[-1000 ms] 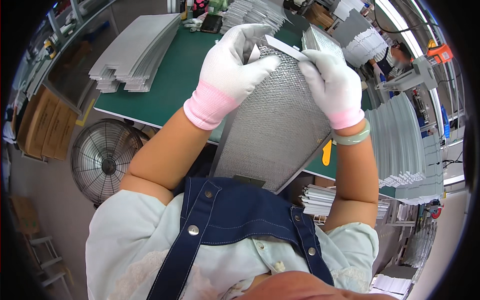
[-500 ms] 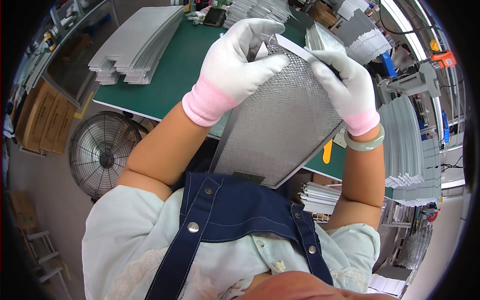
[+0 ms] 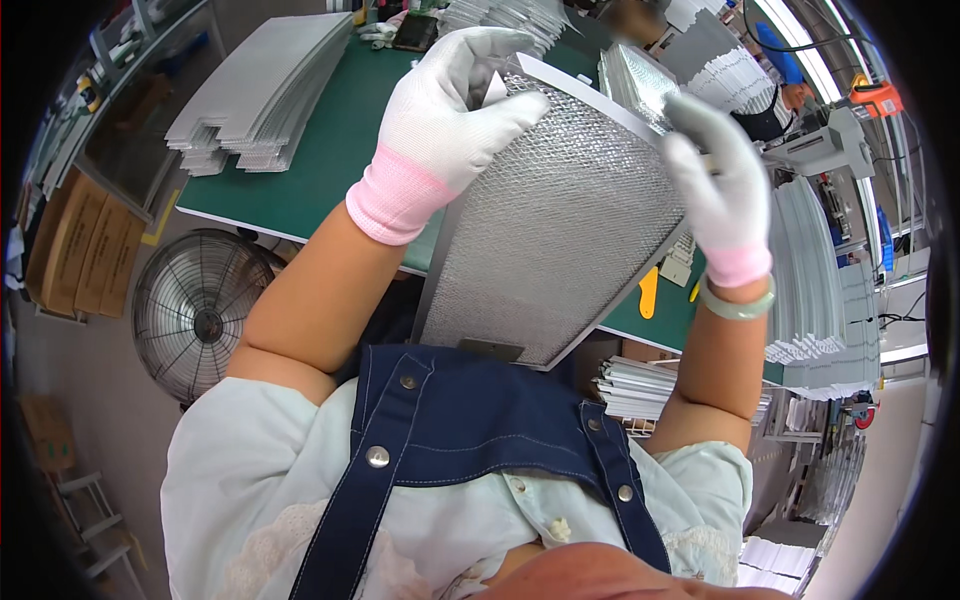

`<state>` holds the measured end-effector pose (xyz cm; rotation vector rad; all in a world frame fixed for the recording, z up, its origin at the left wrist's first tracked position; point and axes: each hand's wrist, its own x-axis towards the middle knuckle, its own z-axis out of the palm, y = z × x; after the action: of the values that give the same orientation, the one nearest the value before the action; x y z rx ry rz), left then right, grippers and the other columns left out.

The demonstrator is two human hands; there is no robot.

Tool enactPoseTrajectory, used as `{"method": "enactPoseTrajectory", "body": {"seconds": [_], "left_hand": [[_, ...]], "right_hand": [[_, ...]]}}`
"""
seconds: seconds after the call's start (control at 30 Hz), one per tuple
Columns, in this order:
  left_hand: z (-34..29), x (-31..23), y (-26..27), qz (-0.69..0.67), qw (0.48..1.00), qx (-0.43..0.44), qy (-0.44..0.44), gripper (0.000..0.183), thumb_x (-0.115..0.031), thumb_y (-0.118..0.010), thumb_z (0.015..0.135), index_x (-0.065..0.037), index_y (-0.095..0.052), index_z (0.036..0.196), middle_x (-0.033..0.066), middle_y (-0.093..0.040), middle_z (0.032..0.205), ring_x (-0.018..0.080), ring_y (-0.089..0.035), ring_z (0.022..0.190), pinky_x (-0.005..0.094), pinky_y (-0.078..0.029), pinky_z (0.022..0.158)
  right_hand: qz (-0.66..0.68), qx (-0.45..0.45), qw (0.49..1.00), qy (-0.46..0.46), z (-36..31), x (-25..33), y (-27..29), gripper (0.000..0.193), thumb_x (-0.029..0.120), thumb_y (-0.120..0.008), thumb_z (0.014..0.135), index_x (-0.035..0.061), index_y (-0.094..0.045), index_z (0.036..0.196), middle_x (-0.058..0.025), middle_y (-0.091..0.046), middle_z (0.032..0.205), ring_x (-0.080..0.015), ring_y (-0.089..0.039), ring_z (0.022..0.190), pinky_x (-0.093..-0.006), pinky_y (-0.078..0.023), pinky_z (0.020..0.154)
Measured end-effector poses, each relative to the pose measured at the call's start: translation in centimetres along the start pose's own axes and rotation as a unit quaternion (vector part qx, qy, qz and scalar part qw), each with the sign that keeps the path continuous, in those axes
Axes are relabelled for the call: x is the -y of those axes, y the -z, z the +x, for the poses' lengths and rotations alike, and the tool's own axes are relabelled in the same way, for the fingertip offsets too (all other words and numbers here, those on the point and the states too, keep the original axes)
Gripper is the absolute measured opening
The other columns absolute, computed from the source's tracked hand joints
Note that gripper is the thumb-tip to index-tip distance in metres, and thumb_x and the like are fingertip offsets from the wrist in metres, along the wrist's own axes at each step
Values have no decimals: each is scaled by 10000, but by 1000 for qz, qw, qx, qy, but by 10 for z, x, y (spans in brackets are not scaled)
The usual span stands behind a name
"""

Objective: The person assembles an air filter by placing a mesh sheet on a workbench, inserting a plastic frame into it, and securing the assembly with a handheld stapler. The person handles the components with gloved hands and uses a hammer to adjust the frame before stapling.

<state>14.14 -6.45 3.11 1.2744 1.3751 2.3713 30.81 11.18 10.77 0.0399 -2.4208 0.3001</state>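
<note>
A silver mesh filter panel (image 3: 560, 220) in a thin metal frame stands tilted before me, its lower end against my apron. My left hand (image 3: 455, 110), in a white glove with a pink cuff, grips its upper left corner, thumb over the mesh and fingers behind. Along the top runs a pale metal edge strip (image 3: 590, 95). My right hand (image 3: 720, 180), gloved alike and slightly blurred, is at the panel's upper right corner with thumb and fingers apart. Whether it touches the frame there is hard to see. A dark tab (image 3: 490, 350) sits on the panel's lower edge.
Notched grey sheets (image 3: 255, 90) are stacked on the green table (image 3: 310, 150) at the left. A yellow-handled tool (image 3: 648, 293) lies right of the panel. More stacked panels (image 3: 800, 270) stand farther right. A floor fan (image 3: 205, 320) is at the left, below the table.
My right hand has let go of the top strip and moved right to the corner, its fingers opening. My left hand keeps its grip, shifted slightly left and up with the panel.
</note>
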Motion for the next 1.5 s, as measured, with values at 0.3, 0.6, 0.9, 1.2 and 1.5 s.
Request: {"method": "enactPoseTrajectory", "body": {"seconds": [0.3,0.6,0.9,1.2,1.5], "left_hand": [[-2,-1,-1,18,1000,14,9,457,-36,-709,864,32,-516,1273,14,-625,901,45,-581,797,190,-484,739],[-4,-1,-4,-18,1000,24,0,465,-13,-702,861,27,-501,1278,53,-645,994,66,-605,860,205,-502,773],[-3,3,3,59,997,38,37,474,-30,-712,858,43,-499,1275,52,-654,956,69,-607,865,211,-503,769],[-2,6,5,101,995,21,13,492,-86,-723,857,63,-502,1271,32,-645,887,52,-583,793,197,-482,718],[3,14,8,137,990,-6,36,527,-115,-728,857,82,-490,1284,15,-625,815,41,-566,750,189,-467,696]], "right_hand": [[-31,36,998,-46,-4,-7,-19,250,246,-689,886,23,-696,999,-121,-675,817,-241,-667,755,-318,-512,699],[153,133,972,-115,23,12,-13,253,168,-665,890,-13,-676,1067,-93,-696,877,-126,-646,756,-259,-505,680],[-194,-48,972,126,7,8,-48,261,262,-649,911,92,-659,1109,-94,-626,724,-288,-633,625,-360,-510,580],[42,29,999,2,16,2,-27,310,233,-623,925,0,-677,1122,-165,-689,880,-276,-682,816,-361,-518,708],[-143,-17,988,61,2,-30,-49,282,339,-608,942,66,-676,915,-143,-651,743,-330,-645,681,-373,-512,621]]}}
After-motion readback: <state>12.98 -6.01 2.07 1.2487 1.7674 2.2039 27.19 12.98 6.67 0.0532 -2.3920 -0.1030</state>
